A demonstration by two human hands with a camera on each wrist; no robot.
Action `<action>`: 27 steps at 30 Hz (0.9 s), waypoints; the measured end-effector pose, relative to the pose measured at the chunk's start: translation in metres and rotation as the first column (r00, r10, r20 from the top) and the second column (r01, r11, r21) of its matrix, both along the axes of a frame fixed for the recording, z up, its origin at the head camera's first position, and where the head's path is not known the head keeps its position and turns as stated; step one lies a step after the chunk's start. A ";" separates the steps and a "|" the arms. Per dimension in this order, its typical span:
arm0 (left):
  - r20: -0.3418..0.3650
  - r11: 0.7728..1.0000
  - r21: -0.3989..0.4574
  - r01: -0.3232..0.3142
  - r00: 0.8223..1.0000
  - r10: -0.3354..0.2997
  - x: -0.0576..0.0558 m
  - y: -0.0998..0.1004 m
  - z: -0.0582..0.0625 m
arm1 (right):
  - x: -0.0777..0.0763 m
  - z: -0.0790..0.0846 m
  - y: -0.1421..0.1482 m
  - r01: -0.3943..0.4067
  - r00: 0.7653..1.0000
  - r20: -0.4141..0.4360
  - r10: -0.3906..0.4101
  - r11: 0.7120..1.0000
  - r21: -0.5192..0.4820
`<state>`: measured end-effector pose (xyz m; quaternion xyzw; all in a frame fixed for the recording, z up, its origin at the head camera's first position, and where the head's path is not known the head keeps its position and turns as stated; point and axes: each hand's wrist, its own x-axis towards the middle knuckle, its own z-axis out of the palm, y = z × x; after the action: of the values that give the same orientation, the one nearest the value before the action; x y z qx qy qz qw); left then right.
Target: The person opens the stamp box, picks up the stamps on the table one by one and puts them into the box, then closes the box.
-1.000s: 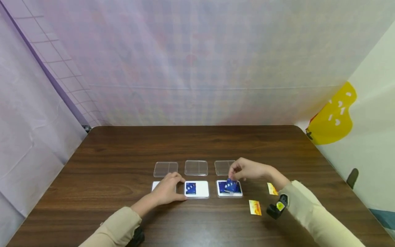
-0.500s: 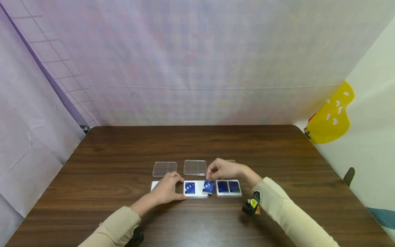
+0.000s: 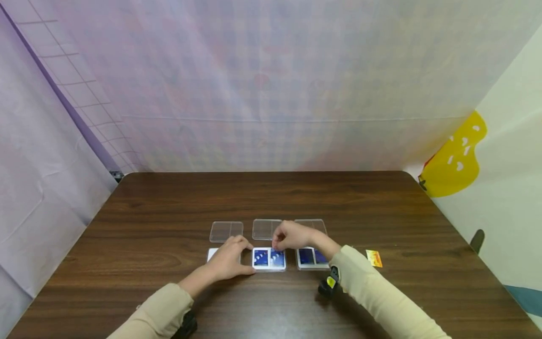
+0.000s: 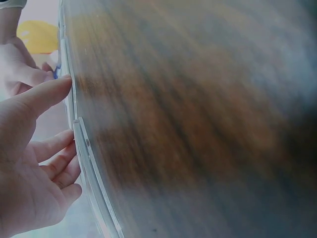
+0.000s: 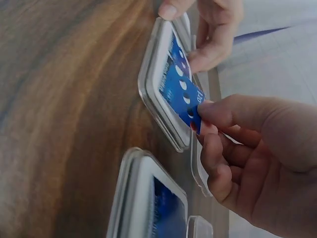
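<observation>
My right hand (image 3: pixel 292 235) pinches a blue moon-phase card (image 5: pixel 190 106) between thumb and fingers, over the right half of the middle flat clear case (image 3: pixel 269 270). In the right wrist view the card tilts up towards my fingertips. A second moon-phase card (image 3: pixel 260 257) lies on the left half of the case's white top. My left hand (image 3: pixel 230 261) holds that case at its left end, thumb at the front corner and fingers at the back corner. It partly covers the left white-topped case (image 3: pixel 211 253). In the right case (image 3: pixel 312 268) lie two dark blue cards (image 3: pixel 306 256).
Three clear lids (image 3: pixel 226 231) lie in a row behind the cases on the brown wooden table (image 3: pixel 169 202). A yellow-orange card (image 3: pixel 374 258) is on the table to the right, beyond my right sleeve (image 3: pixel 364 270). Curtains hang behind the table.
My right hand has carried the moon-phase card leftwards from over the right case to the right half of the middle case. The left hand stays at the middle case.
</observation>
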<state>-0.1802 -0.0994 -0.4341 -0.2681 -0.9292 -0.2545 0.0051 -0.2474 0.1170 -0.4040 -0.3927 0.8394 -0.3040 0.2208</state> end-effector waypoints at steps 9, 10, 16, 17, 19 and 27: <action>0.003 1.000 0.002 0.003 1.000 -0.003 0.001 0.001 0.000 | 0.005 -0.007 -0.005 0.048 0.993 -0.109 -0.045 0.998 0.030; 0.003 1.000 0.003 0.003 1.000 -0.003 0.001 0.001 0.000 | 0.005 -0.007 -0.005 0.049 0.992 -0.122 -0.045 0.998 0.031; 0.006 1.000 0.013 0.001 1.000 -0.001 0.002 0.001 0.001 | 0.009 -0.007 -0.006 0.052 0.978 -0.204 -0.043 0.998 0.040; 0.008 1.000 0.012 0.001 1.000 -0.002 0.003 0.001 0.001 | 0.010 -0.007 -0.006 0.054 0.975 -0.217 -0.044 0.998 0.042; 0.013 1.000 0.011 0.001 1.000 -0.001 0.003 0.001 0.002 | 0.011 -0.007 -0.006 0.065 0.971 -0.234 -0.053 0.997 0.045; 0.026 1.000 0.013 0.000 1.000 0.000 0.003 0.000 0.002 | 0.014 -0.010 -0.007 0.093 0.960 -0.268 -0.079 0.995 0.040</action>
<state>-0.1775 -0.0991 -0.4316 -0.2648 -0.9274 -0.2643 -0.0053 -0.2330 0.1104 -0.4142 -0.3871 0.8854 -0.2360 0.1028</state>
